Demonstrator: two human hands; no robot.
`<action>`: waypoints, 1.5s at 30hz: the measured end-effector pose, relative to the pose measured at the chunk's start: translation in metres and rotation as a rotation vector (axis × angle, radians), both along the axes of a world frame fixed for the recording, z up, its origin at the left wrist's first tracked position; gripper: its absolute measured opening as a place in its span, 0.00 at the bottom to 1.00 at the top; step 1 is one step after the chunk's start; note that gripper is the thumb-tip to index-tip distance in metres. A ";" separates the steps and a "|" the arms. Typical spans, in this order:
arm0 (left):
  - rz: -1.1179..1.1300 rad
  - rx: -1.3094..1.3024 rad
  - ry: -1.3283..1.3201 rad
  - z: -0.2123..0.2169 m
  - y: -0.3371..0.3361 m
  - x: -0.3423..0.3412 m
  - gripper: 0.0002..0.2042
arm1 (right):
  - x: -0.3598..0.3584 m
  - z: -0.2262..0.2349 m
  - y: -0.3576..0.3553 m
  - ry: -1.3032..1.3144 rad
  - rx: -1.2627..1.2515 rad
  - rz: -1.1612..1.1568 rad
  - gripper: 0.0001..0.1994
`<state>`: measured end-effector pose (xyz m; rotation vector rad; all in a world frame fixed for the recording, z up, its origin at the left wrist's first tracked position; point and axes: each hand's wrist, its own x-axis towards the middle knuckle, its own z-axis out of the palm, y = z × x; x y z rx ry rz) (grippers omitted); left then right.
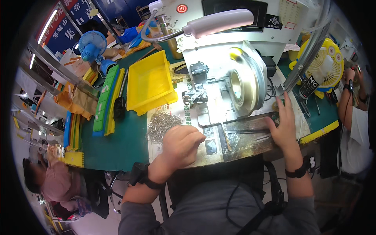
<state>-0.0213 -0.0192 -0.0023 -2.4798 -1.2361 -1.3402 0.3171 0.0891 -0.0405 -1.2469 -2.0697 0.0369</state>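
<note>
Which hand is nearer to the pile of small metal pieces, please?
Left. The left hand is beside the pile, at its lower right; the right hand is well away, farther right.

A strip light (47,26) glows beside blue banner (62,42).

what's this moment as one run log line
left hand: curled, beside metal parts | right hand: open, near dark tool | yellow bin: left of machine
</note>
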 end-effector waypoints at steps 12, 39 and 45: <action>0.015 -0.052 -0.239 0.049 -0.015 -0.035 0.03 | 0.000 -0.002 0.000 -0.076 -0.003 0.000 0.34; 0.176 -0.187 0.071 -0.011 0.028 -0.054 0.04 | -0.002 -0.001 -0.001 -0.045 -0.007 0.000 0.33; 0.171 -0.209 0.026 -0.010 0.029 -0.057 0.02 | -0.003 0.000 -0.001 -0.064 -0.013 -0.009 0.33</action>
